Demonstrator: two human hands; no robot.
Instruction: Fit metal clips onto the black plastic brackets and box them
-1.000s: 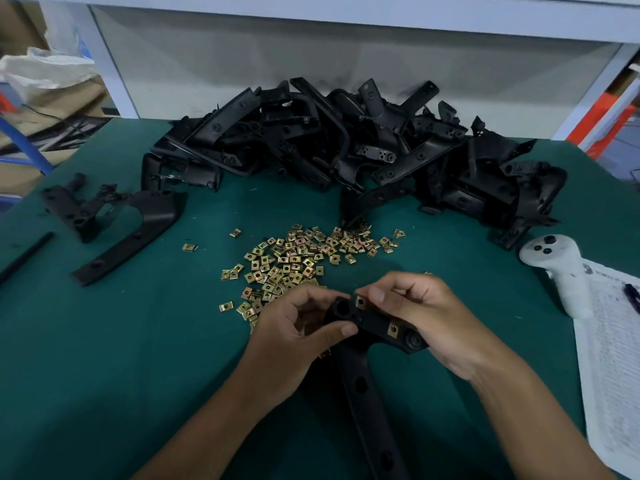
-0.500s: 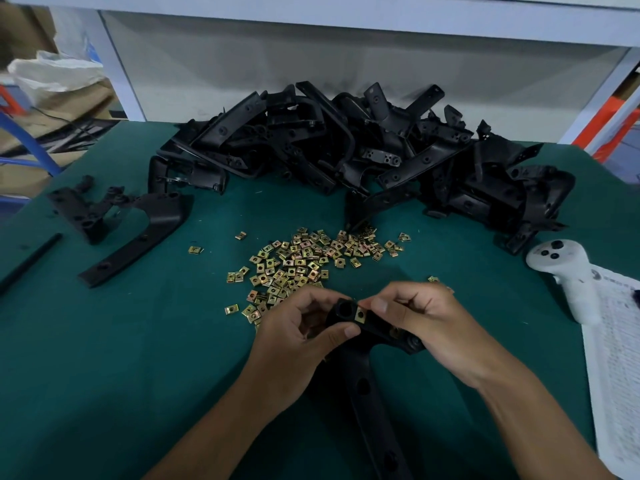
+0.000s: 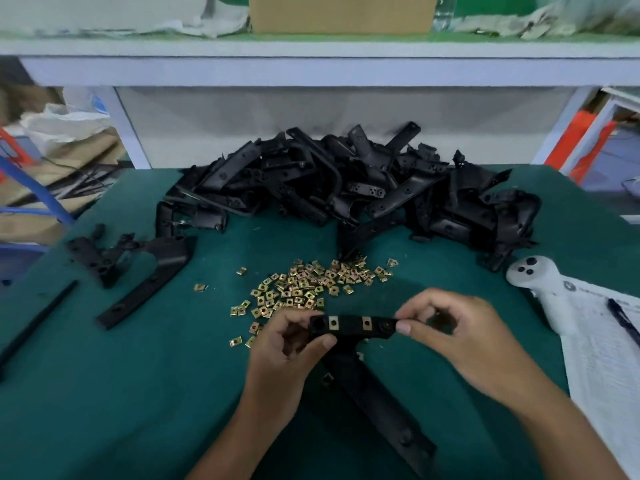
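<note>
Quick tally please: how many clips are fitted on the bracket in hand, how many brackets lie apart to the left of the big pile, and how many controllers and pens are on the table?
Clips fitted on the held bracket: 2
Brackets apart at the left: 2
White controller: 1
Pen: 1
Total: 6

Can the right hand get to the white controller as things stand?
Probably not yet: the right hand pinches the bracket end. The white controller lies just beyond it, with bare green mat between them.

green table (image 3: 104,393) | white shelf (image 3: 311,69) above | background clutter, possibly bags (image 3: 65,124)
</note>
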